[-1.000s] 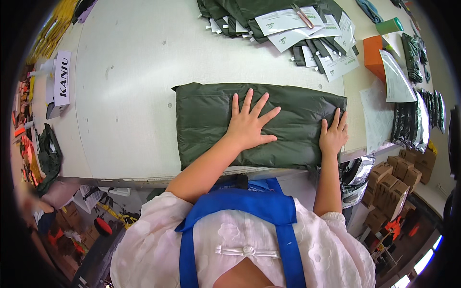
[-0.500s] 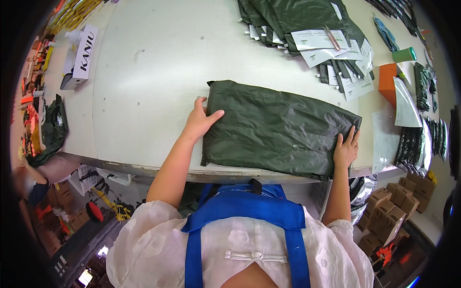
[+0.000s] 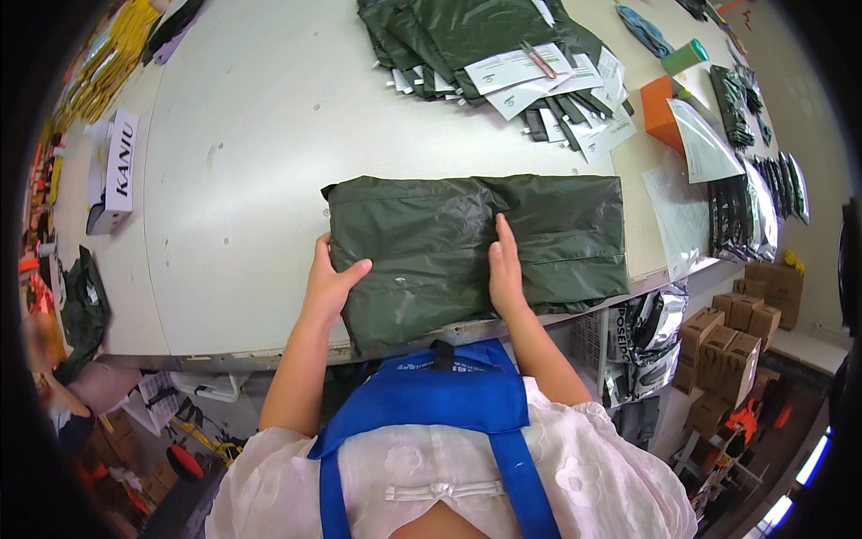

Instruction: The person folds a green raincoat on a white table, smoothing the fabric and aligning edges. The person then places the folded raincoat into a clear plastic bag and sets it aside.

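Note:
A folded dark green garment (image 3: 413, 269) of thin, shiny fabric lies flat along the near edge of the worktable (image 3: 260, 207). At its left edge is my left hand (image 3: 334, 278), with the thumb on top and the fingers along the side, gripping the edge. My right hand (image 3: 505, 269) rests on the middle of the garment, side-on, its fingers stretched out and together. The fabric creases around its fingertips. Beyond lies a pile of similar dark green garments (image 3: 485, 36) with white printed sheets (image 3: 516, 72) and red tweezers (image 3: 539, 59) on top.
A white box (image 3: 114, 171) stands at the left, near a dark green bundle (image 3: 83, 305). To the right are an orange box (image 3: 662, 112), a green roll (image 3: 684, 57) and packed bags (image 3: 741, 211). Cardboard boxes (image 3: 727, 350) stand below. A co-worker's arm (image 3: 67, 397) shows far left.
My right hand has moved from the garment's right end to its middle. My left hand stays at the left edge. The view has shifted, and the garment now lies straighter along the table edge.

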The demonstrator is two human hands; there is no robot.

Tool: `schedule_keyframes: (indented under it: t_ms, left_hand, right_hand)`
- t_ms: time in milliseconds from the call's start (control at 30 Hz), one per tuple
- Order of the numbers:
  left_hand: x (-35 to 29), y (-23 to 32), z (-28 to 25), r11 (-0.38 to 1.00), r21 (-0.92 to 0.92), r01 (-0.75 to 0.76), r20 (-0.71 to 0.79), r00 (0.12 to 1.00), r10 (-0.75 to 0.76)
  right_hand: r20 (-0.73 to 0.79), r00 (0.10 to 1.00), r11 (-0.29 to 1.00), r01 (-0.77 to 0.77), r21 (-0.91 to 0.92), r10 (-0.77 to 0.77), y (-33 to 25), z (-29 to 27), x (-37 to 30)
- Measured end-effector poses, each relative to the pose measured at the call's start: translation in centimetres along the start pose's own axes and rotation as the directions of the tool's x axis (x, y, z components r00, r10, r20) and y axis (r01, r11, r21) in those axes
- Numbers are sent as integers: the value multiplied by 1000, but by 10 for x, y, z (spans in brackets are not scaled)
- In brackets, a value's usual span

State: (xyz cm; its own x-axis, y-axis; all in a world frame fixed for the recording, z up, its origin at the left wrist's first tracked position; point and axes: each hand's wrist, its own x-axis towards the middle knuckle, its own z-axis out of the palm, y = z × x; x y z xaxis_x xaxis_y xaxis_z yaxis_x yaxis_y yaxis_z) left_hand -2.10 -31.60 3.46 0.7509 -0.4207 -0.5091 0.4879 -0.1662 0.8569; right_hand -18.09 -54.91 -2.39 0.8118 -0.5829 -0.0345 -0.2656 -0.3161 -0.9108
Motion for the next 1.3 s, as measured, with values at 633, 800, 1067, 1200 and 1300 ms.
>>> schedule_keyframes:
  t_ms: [633,800,1067,1200,1300]
  left_hand:
    - [16,-48,205,990,102,-97,436,899,43]
    - [17,-64,226,794,490,-360,332,919,212]
    - [41,-38,229,937,331,-113,323,946,-1]
    - [43,-42,225,926,342,-160,326,944,43]
    - [41,-62,218,760,547,-351,306,929,209]
  right_hand:
    - [14,979,404,-97,909,205,52,-49,16]
    - [-5,986,459,-74,886,168,43,-42,16]
    - [-86,984,686,-45,726,156,59,-54,15]
    - [70,995,991,-65,-115,73,49,-90,-32]
    - [757,653,974,180,-136,-15,-19,-157,-66]
